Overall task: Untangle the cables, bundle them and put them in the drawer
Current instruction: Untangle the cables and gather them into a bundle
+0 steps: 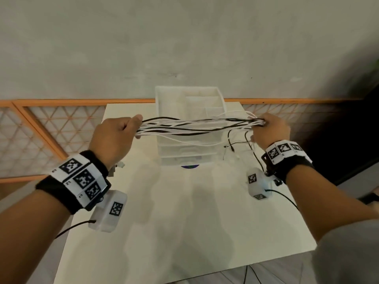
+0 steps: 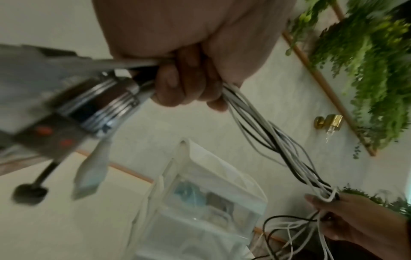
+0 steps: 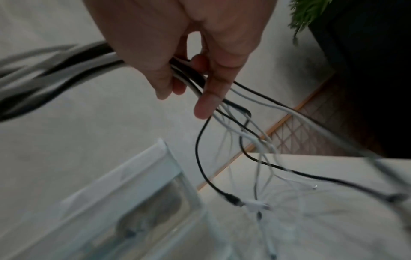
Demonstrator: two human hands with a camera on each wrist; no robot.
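A bundle of several white and black cables point(image 1: 194, 128) stretches level between my two hands, above the white drawer unit point(image 1: 190, 124). My left hand point(image 1: 117, 134) grips one end of the strands point(image 2: 262, 126) in a fist point(image 2: 189, 84); connector plugs point(image 2: 89, 174) dangle from it. My right hand point(image 1: 268, 130) holds the other end, its fingers point(image 3: 211, 91) curled round the cables point(image 3: 189, 79). Loose cable ends point(image 3: 244, 202) hang from the right hand down to the table.
The white table point(image 1: 184, 212) carries the translucent drawer unit point(image 2: 200, 202) at its far edge, with an open compartment tray on top. An orange lattice rail point(image 1: 51, 124) runs behind the table. Green plants point(image 2: 367, 70) hang on the wall. A dark area lies to the right.
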